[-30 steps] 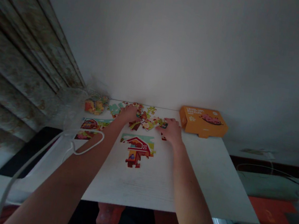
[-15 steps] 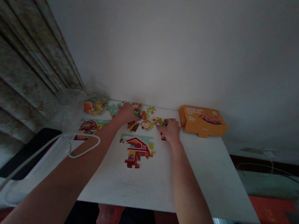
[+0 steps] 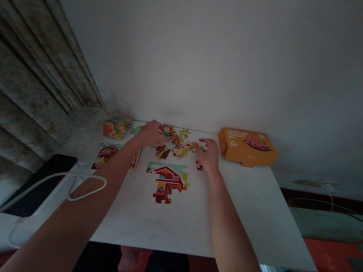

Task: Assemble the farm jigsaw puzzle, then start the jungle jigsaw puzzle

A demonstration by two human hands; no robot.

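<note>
left hand: fingers pressed together on jigsaw pieces | right hand: fingers now spread, lifted from pieces | pieces scattered upper middle of surface, above part-built barn puzzle

Two hands at a white bench frame one part-built barn jigsaw, with one orange box to its right. To its left lie one barn picture card and one clear plastic bag. Beyond it sit a dozen-plus loose pieces, too jumbled for an exact count.
</note>
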